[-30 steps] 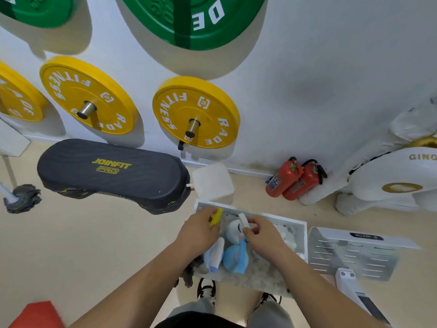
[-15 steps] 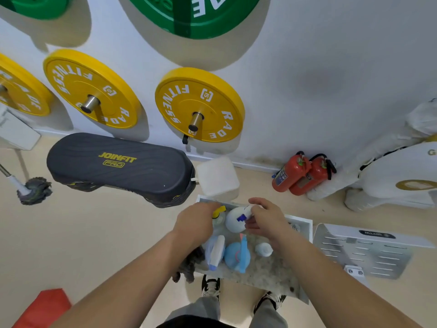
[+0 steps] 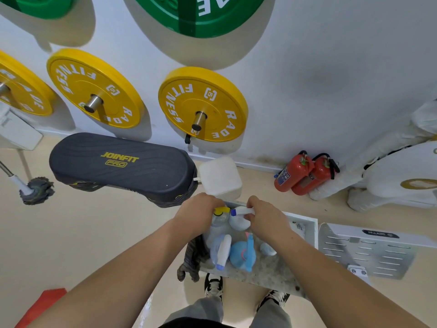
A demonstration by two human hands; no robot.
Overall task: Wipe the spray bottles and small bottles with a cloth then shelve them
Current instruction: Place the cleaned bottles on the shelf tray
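Yellow-capped spray bottle standing at the far left corner of the white tray, its neck enclosed by the curled fingers of the left grip. Just beside it, the right grip pinches the head of a white spray bottle, whose blue-tipped nozzle points left and nearly meets the yellow cap. A second ago the right grip lay lower in the tray, over its near contents; it has since risen to the far edge, exposing a small bottle that lies on the speckled tray floor. Half a second ago the two held bottles stood slightly further apart; the nozzles are now drawn together. Unchanged throughout: a blue spray bottle and a pale spray bottle lying side by side, touching, in the near half of the tray, and a dark cloth hanging over the tray's left edge.
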